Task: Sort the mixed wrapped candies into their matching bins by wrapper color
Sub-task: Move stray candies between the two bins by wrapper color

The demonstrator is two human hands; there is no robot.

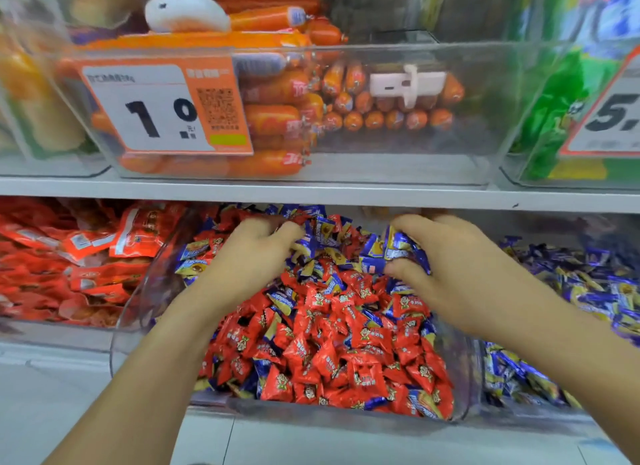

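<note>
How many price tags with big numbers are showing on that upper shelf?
2. One orange-framed price tag hangs on the sausage bin, left of centre; another price tag sits at the right edge, partly cut off. Others may lie outside the view.

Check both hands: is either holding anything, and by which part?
The right hand grips a small bunch of blue-wrapped candies, fingers curled round the wrappers' middles. The left hand curls into the mixed pile; whether it holds a candy cannot be told.

Both forearms reach forward, palms down. The left hand (252, 248) has its fingers curled under; the right hand (446, 257) curls its fingers tightly inward.
</note>
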